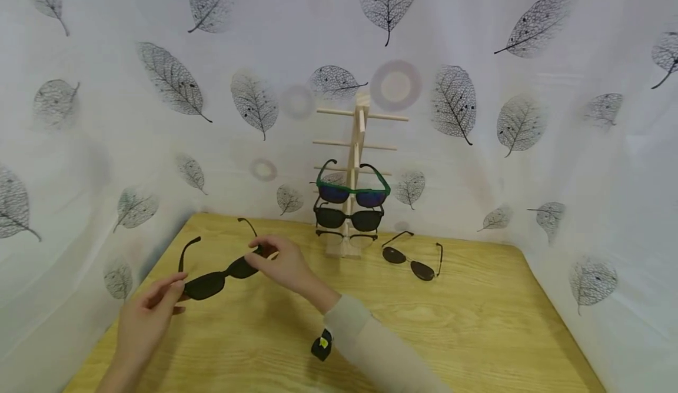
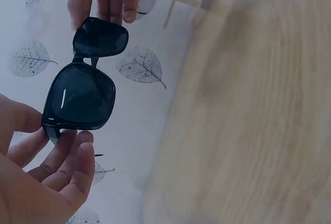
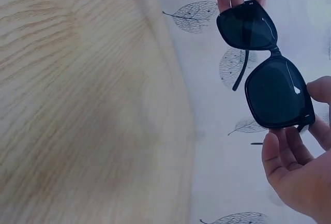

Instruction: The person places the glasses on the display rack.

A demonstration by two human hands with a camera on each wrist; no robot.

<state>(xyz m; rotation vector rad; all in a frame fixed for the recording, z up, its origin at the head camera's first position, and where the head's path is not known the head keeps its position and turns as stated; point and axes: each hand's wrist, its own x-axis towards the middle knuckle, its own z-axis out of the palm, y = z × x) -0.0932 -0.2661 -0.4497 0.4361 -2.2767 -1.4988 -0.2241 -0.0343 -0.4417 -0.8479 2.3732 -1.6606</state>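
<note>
Black sunglasses point(image 1: 206, 285) with dark lenses are held above the left part of the table, their temples unfolded and pointing away. My left hand point(image 1: 150, 316) pinches the left hinge corner between thumb and fingers. At the opposite corner, my right hand point(image 1: 283, 265) grips the frame the same way. Both wrist views show the sunglasses point(image 2: 83, 95) stretched between the two hands, with a thumb on one side of the frame and curled fingers on the other.
A wooden rack point(image 1: 360, 122) at the back holds green-framed sunglasses point(image 1: 352, 191), black sunglasses point(image 1: 365, 220) and half-rim glasses point(image 1: 346, 237). Aviator sunglasses point(image 1: 408, 262) lie right of it on the wooden table point(image 1: 450, 334). A small black object point(image 1: 321, 346) shows beside the right sleeve. Leaf-printed curtain point(image 1: 318, 16) surrounds the table.
</note>
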